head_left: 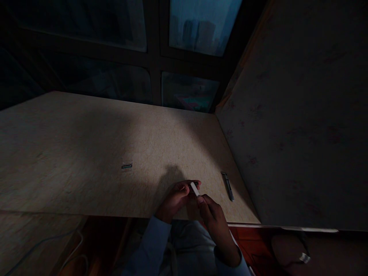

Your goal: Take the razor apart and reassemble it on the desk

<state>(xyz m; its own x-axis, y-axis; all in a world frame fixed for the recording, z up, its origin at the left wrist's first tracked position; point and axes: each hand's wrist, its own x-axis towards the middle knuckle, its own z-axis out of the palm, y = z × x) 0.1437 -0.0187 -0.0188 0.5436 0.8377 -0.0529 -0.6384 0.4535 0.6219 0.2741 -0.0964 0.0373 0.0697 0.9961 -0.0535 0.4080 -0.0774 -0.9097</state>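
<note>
My right hand is closed on a slim white stick-like tool, its far end pointing up and left toward my left hand. Cupped close beside it, my left hand has its fingers curled around a small dark piece that touches or nearly touches the white tip. The exact kind of that piece is too dark to make out. Both hands are just above the front edge of the pale marbled tabletop.
A dark slim tool with a short crosspiece lies to the right of my hands. Farther left is a small dark bar on something clear. A patterned wall bounds the right side, windows the back. Cables hang at lower left.
</note>
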